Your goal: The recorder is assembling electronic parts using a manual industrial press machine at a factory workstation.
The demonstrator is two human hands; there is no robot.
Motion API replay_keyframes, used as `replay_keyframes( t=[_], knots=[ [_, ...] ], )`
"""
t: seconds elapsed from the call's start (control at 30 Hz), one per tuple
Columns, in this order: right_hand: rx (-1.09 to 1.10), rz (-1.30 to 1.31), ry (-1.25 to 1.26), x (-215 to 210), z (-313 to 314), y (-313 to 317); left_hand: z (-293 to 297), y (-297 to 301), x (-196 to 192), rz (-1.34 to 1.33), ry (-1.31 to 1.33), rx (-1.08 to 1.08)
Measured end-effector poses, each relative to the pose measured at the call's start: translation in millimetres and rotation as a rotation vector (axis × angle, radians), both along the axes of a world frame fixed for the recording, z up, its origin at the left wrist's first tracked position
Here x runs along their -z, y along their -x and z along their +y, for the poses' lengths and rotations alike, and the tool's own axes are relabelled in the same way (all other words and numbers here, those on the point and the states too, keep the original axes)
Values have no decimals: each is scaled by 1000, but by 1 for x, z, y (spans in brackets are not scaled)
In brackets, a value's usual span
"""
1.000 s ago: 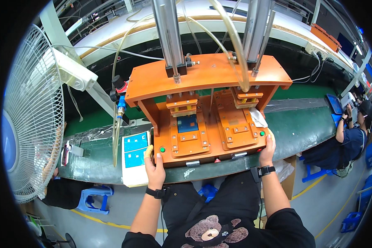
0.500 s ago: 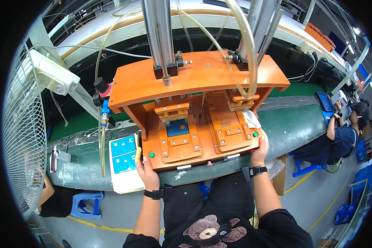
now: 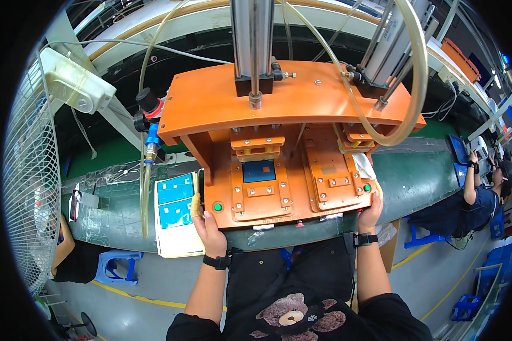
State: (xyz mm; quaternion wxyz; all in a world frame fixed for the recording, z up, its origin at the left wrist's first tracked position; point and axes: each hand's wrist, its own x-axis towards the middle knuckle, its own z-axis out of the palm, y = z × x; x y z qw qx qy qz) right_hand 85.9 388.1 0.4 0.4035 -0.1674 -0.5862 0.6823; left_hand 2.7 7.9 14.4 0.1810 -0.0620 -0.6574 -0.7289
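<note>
The left hand [image 3: 210,234] and right hand [image 3: 370,216] are set against the front corners of the orange twin-cylinder press [image 3: 293,94], their fingers partly curled; whether it is gripped cannot be told. The press is stood on the green desk [image 3: 418,170], with a blue card [image 3: 258,171] laid in its left fixture [image 3: 261,192].

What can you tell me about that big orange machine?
The orange machine stands upright on the green table and looks like painted metal. Two silver cylinders rise from its bridge-like top. Below are two bolted fixtures; a flat blue piece lies in the left one. Green buttons sit near both front corners, where the left hand and right hand touch it.
</note>
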Motion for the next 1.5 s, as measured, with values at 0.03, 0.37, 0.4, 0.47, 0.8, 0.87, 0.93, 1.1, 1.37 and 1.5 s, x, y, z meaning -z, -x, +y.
replay_keyframes(
  t=[0.03,0.37,0.4,0.47,0.8,0.87,0.93,1.1,1.37,1.5],
  knots=[
    [30,12,-18,-1,-2,1,-1,1,2,0,-1,-5],
    [-48,40,43,6,7,0,-1,4,4,23,-99,67],
    [-50,50,50,8,8,0,-1,4,2,16,-99,74],
    [-52,61,57,9,8,1,-1,3,0,11,-99,80],
    [-88,73,74,8,10,-1,-1,2,-1,25,-158,106],
    [-112,84,70,5,5,0,-2,2,-1,32,-151,114],
    [-1,113,73,3,0,4,-2,2,1,24,-167,120],
    [-15,112,87,10,6,2,-1,2,-1,27,-145,106],
    [-29,117,89,10,6,3,0,1,-4,11,-163,114],
    [10,121,60,9,4,4,-1,2,-2,13,-127,95]
  ],
)
